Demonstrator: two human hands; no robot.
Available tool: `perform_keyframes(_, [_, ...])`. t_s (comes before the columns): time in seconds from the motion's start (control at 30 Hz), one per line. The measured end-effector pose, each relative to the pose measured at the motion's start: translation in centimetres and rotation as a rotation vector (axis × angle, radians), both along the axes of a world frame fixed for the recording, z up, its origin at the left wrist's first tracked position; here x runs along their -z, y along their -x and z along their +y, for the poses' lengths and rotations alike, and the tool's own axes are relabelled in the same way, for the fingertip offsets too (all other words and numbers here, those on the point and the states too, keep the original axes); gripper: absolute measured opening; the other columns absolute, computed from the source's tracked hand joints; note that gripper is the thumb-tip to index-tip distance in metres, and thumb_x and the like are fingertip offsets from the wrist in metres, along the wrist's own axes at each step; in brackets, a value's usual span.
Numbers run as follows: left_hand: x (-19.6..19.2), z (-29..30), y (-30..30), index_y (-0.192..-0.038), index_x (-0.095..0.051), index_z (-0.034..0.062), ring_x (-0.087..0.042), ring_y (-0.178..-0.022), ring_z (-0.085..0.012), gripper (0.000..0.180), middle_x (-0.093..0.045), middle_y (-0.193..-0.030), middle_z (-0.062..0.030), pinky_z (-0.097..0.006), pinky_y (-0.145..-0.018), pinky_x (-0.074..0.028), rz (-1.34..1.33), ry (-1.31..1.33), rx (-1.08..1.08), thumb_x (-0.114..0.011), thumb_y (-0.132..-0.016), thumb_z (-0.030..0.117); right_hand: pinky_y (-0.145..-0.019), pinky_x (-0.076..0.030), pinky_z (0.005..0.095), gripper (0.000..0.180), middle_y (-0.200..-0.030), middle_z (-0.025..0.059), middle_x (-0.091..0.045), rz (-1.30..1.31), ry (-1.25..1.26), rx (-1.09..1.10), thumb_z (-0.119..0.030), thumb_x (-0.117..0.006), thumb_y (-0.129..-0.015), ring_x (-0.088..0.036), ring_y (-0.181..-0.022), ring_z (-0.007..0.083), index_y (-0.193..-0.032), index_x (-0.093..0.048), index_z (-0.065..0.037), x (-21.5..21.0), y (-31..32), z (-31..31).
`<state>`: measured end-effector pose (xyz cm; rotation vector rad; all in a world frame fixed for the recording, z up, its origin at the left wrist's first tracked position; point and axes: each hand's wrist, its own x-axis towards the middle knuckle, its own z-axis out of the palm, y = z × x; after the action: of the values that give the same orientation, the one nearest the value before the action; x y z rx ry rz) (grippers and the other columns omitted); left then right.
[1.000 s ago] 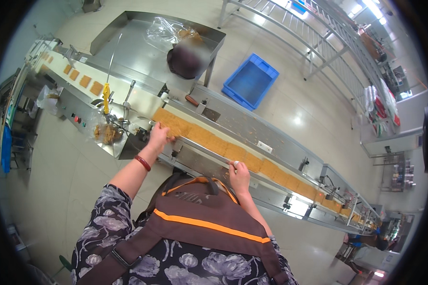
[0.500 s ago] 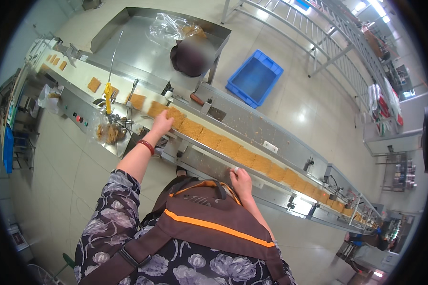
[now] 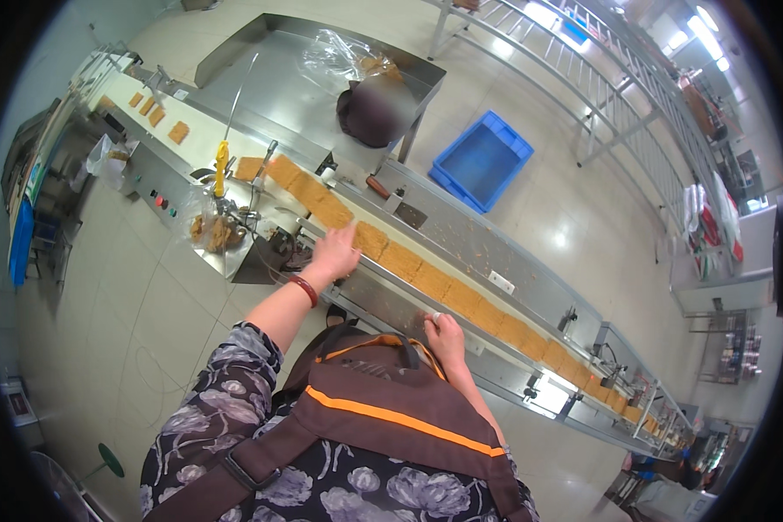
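A row of golden-brown, crumbly snack slabs (image 3: 429, 280) lies end to end along a narrow conveyor belt (image 3: 235, 146). My left hand (image 3: 336, 252) reaches over the near rail, its fingertips extended against the row where one slab meets another. The slabs just up the belt from it (image 3: 309, 193) sit slightly askew to the rest. My right hand (image 3: 445, 337) is curled at the conveyor's near edge. A small white spot shows at its fingers; whether that is a held thing or something worn, I cannot make out.
Beyond the belt stand a steel table (image 3: 274, 87) with a clear bag (image 3: 332, 54) and a blue crate (image 3: 482, 162) on the floor. A yellow-handled tool (image 3: 221, 167) stands upright by the belt. Brown pieces (image 3: 217, 233) lie in a tray at the near left. Metal racking (image 3: 531, 65) rises behind.
My left hand has moved right along the belt, and the slabs beside it have shifted the same way. My right hand stays at the near edge. The view has turned slightly.
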<state>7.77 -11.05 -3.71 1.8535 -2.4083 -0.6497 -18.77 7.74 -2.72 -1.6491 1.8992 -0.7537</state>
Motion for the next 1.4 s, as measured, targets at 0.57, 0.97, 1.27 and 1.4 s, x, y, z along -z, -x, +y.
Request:
perform_keyframes(0.57, [-0.9, 0.7, 2.4, -0.140, -0.039, 0.0120, -0.029, -0.138, -0.0278, 0.053, -0.035, -0.148, -0.0114, -0.051, -0.106, -0.030, -0.132, 0.115, 0.007, -0.044, -0.094, 0.039, -0.067, -0.051, 0.0352, 0.009, -0.082, 0.0103, -0.064, 0.009, -0.001, -0.055, -0.013, -0.067, -0.082, -0.064, -0.075, 0.0258, -0.089, -0.067, -0.006, -0.3, 0.5, 1.0])
perform_keyframes(0.97, [-1.3, -0.8, -0.7, -0.136, -0.048, 0.0160, -0.040, -0.129, -0.0260, 0.054, -0.049, -0.133, -0.0100, -0.056, -0.106, -0.027, -0.214, 0.137, 0.272, -0.049, -0.091, 0.048, -0.071, -0.051, 0.0359, 0.010, -0.086, 0.0093, -0.065, 0.009, -0.074, 0.050, -0.015, -0.063, -0.085, -0.064, -0.079, 0.0264, -0.091, -0.068, -0.008, -0.5, 0.3, 2.2])
perform_keyframes(1.27, [0.3, -3.1, -5.0, -0.108, -0.058, 0.0103, -0.050, -0.113, -0.0283, 0.024, -0.057, -0.114, -0.0098, -0.047, -0.091, -0.041, 0.021, 0.357, -0.024, -0.052, -0.087, 0.022, -0.071, -0.051, 0.0361, 0.010, -0.085, 0.0098, -0.065, 0.009, -0.058, 0.080, -0.015, -0.063, -0.085, -0.064, -0.079, 0.0268, -0.090, -0.068, -0.008, -0.7, 0.3, 2.1])
perform_keyframes(1.4, [0.8, -6.1, -7.8, -0.107, -0.059, 0.0118, -0.057, -0.100, -0.0305, 0.025, -0.058, -0.103, -0.0100, -0.045, -0.082, -0.048, 0.020, 0.354, -0.162, -0.052, -0.083, 0.009, -0.073, -0.051, 0.0362, 0.011, -0.087, 0.0101, -0.065, 0.018, -0.070, 0.055, -0.015, -0.063, -0.085, -0.063, -0.081, 0.0275, -0.090, -0.067, -0.007, -0.5, -0.4, 1.5])
